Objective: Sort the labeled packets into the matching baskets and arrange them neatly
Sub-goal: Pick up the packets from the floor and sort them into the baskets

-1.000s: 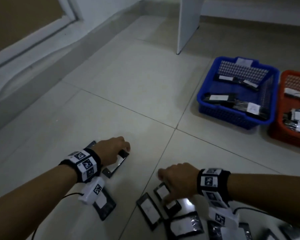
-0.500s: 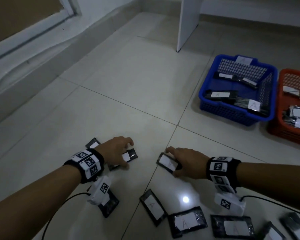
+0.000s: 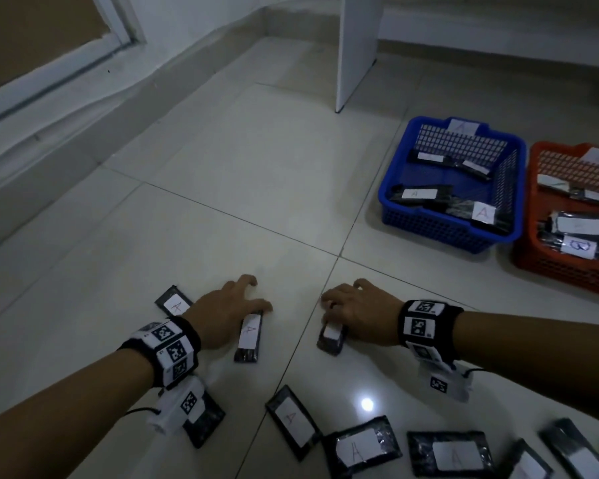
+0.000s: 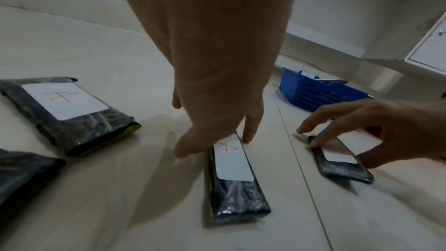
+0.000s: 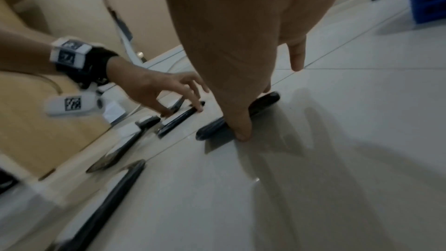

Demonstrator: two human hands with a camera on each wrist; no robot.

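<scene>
Both hands are down on the floor, each closing on one slim black plastic-wrapped packet with a white paper label. The left hand (image 3: 222,314) has thumb and fingers set either side of the far end of the packet marked A (image 3: 249,337), a light pinch with the packet lying flat; the right hand (image 3: 355,311) curls over a second packet (image 3: 332,337), fingertips and thumb at its edges, its letter hidden. The trouble I'd expect: these wrappers look slick and the pinches shallow, so a packet could slip on lifting, and the hidden label could send it to the wrong basket. The blue plastic basket (image 3: 443,229) tagged A sits well apart to the right, with the orange plastic basket (image 3: 567,271) just beside it. The glossy pale tiled floor (image 3: 222,188) carries more loose packets near the person; a white panel (image 3: 357,46) stands beyond.
</scene>
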